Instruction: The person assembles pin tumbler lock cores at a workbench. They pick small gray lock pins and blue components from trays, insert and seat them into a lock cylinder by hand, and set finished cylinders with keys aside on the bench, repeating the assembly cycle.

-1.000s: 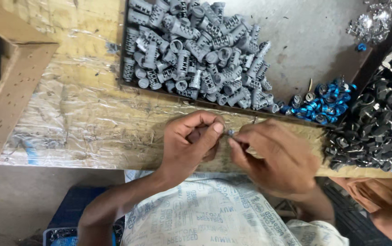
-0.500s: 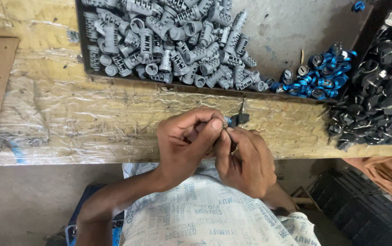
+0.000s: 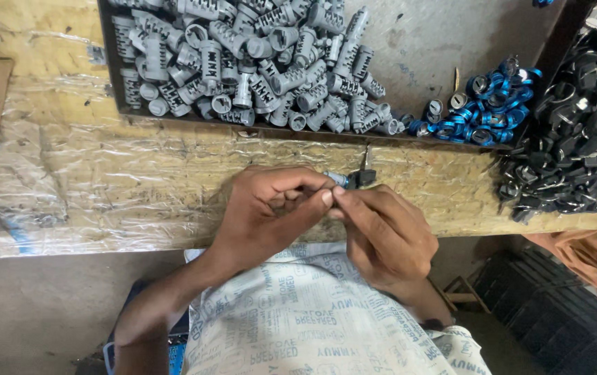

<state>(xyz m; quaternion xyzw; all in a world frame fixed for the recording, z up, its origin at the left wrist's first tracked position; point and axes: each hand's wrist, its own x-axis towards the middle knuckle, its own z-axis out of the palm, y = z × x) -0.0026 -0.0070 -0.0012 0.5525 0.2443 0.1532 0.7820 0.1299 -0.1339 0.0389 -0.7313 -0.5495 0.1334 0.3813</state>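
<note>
Hands: left hand and right hand pinch one small grey-and-black part, fingers closed, over the plastic-covered bench.
Beyond: tray of grey cylinders, blue rings, black pieces.

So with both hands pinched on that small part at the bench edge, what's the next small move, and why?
Probably a short push or twist to seat the pieces together. The left hand and right hand meet fingertip to fingertip on a small grey part with a dark piece at its end. How far it is seated cannot be seen.
</note>
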